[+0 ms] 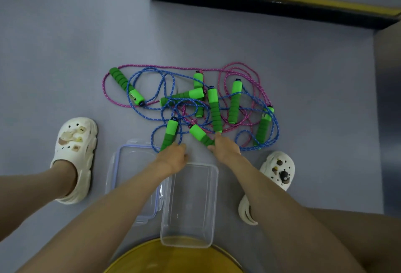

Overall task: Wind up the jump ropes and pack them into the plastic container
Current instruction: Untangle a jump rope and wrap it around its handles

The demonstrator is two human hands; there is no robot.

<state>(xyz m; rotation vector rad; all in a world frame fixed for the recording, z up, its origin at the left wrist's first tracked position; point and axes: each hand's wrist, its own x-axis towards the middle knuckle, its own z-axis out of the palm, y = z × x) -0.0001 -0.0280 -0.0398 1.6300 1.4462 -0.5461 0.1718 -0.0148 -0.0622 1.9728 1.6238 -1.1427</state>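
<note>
Head view: left hand (173, 158) curls around a handle (169, 135), right hand (225, 149) pinches a second handle (200, 135); tangled ropes (213, 108) cover the floor (65, 55) beyond the container (214, 196).

The left hand (173, 156) and right hand (226, 148) are bare, as are both forearms and the legs. At 8 o'clock sits the left clog (74, 153), cream foam with round holes and tan and yellow charms. At 4 o'clock the matching right clog (278, 170) carries brown and black charms.
</note>
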